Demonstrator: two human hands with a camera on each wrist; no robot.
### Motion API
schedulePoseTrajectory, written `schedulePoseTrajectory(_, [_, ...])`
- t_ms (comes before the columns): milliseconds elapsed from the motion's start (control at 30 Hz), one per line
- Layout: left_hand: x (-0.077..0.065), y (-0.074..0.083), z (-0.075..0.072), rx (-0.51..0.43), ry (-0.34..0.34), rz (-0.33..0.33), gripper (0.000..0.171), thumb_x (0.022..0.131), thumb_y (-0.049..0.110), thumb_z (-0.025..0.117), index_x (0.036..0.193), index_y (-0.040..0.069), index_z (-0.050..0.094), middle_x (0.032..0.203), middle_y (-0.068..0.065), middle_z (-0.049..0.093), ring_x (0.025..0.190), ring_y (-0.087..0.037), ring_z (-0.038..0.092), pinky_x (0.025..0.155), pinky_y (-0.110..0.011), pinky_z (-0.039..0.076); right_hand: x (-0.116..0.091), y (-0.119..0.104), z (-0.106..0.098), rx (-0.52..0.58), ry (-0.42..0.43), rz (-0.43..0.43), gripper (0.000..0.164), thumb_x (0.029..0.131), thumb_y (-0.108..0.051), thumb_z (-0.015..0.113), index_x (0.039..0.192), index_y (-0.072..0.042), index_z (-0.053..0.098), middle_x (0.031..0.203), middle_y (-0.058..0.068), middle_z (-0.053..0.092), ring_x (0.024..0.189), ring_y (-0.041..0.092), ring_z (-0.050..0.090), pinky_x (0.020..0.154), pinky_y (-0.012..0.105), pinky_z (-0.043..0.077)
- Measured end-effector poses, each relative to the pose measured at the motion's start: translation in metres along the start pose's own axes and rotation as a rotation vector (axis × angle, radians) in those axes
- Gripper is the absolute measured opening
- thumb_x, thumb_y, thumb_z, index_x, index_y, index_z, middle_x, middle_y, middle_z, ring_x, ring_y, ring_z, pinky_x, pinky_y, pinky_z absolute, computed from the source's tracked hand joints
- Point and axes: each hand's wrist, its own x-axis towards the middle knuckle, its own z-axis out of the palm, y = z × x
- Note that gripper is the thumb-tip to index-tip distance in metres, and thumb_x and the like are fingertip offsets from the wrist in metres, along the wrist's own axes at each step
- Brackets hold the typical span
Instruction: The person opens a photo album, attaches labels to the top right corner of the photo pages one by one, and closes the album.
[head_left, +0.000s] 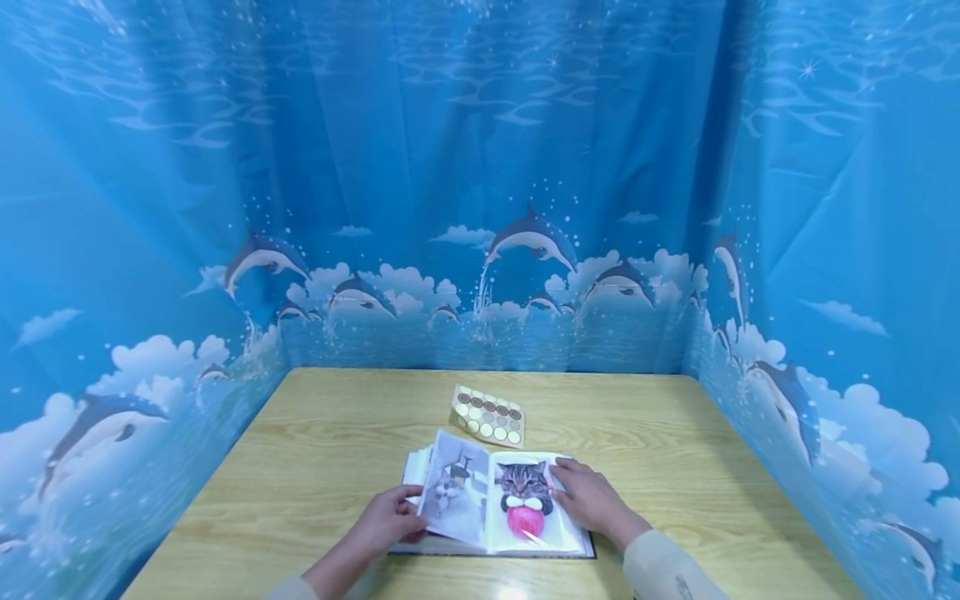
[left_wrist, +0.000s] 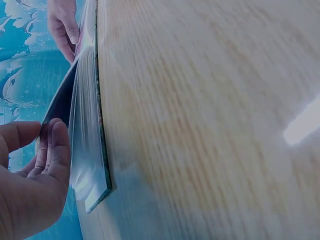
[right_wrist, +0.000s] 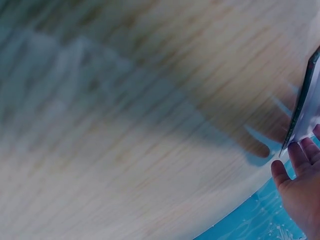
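Observation:
A photo album (head_left: 536, 540) lies spread on the wooden table, with a cat picture and a pink ball on its right page. Its left leaf (head_left: 453, 496), showing a grey-and-white picture, is lifted and tilted. My left hand (head_left: 390, 518) pinches the outer edge of that leaf between thumb and fingers; the left wrist view shows the leaf (left_wrist: 60, 97) raised off the stack of pages (left_wrist: 86, 115). My right hand (head_left: 592, 496) rests with extended fingers on the right page's outer edge. In the right wrist view, the fingers (right_wrist: 299, 159) touch the album's side.
Behind the album lies a sheet of round stickers (head_left: 489, 415), gold and brown, with a curled left edge. The wooden table (head_left: 337, 433) stretches to both sides. Blue dolphin-print curtains (head_left: 480, 167) stand around its back and sides.

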Motion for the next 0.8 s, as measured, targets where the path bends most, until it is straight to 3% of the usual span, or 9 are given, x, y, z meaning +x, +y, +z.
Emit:
schedulePoseTrajectory(300, [-0.005, -0.010, -0.001, -0.003, -0.004, 0.030, 0.055, 0.081, -0.014, 0.065, 0.129, -0.024, 0.041, 0.077, -0.006, 0.063, 0.066, -0.016, 0.065, 0.065, -0.033, 0.060, 0.000, -0.001, -0.001, 0.002, -0.006, 0.004, 0.047, 0.097, -0.022, 0.062, 0.137, 0.001, 0.055, 0.146, 0.022, 0.046, 0.134, 0.042, 0.042, 0.108, 0.062, 0.035])
schedulePoseTrajectory(467, [-0.008, -0.015, -0.002, 0.044, 0.008, 0.044, 0.050, 0.079, -0.013, 0.064, 0.123, -0.026, 0.044, 0.072, -0.006, 0.064, 0.059, -0.015, 0.063, 0.059, -0.032, 0.058, -0.001, 0.000, 0.000, 0.002, -0.004, 0.003, 0.047, 0.097, -0.023, 0.062, 0.136, 0.001, 0.055, 0.146, 0.022, 0.047, 0.134, 0.042, 0.042, 0.107, 0.063, 0.035])
schedulePoseTrajectory(800, [-0.012, -0.014, 0.001, 0.110, 0.053, -0.004, 0.043, 0.078, -0.013, 0.063, 0.117, -0.025, 0.048, 0.066, -0.008, 0.062, 0.055, -0.013, 0.061, 0.056, -0.031, 0.058, 0.000, 0.000, 0.000, -0.008, -0.006, 0.003, 0.047, 0.096, -0.023, 0.062, 0.137, 0.001, 0.055, 0.146, 0.021, 0.046, 0.135, 0.041, 0.042, 0.108, 0.062, 0.035])
